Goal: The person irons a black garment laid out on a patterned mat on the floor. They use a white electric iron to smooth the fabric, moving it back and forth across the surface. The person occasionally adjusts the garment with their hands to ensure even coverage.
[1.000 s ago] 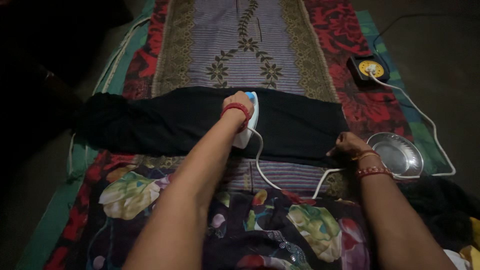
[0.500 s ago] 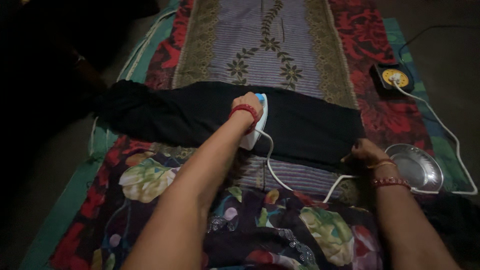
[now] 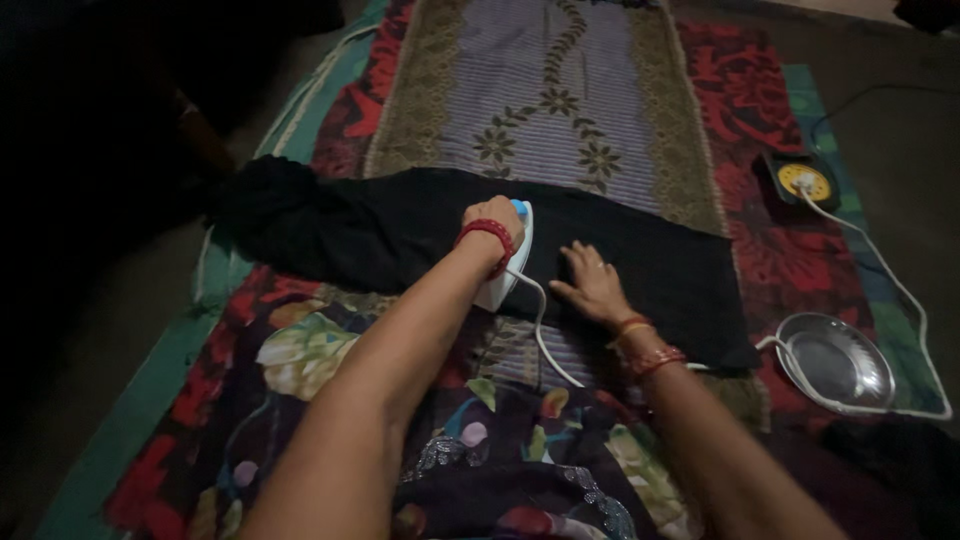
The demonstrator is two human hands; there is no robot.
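Two hands work the black cloth (image 3: 400,235): our left hand (image 3: 493,218) keeps its grip clenched on the white iron (image 3: 507,262), our right hand (image 3: 592,283) lies released, flat beside it.

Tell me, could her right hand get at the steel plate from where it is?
Probably yes. The right hand lies flat on the black cloth, holding nothing, and the steel plate sits off to its right on the mat. Only the white cord curls round the plate; nothing solid stands between them.
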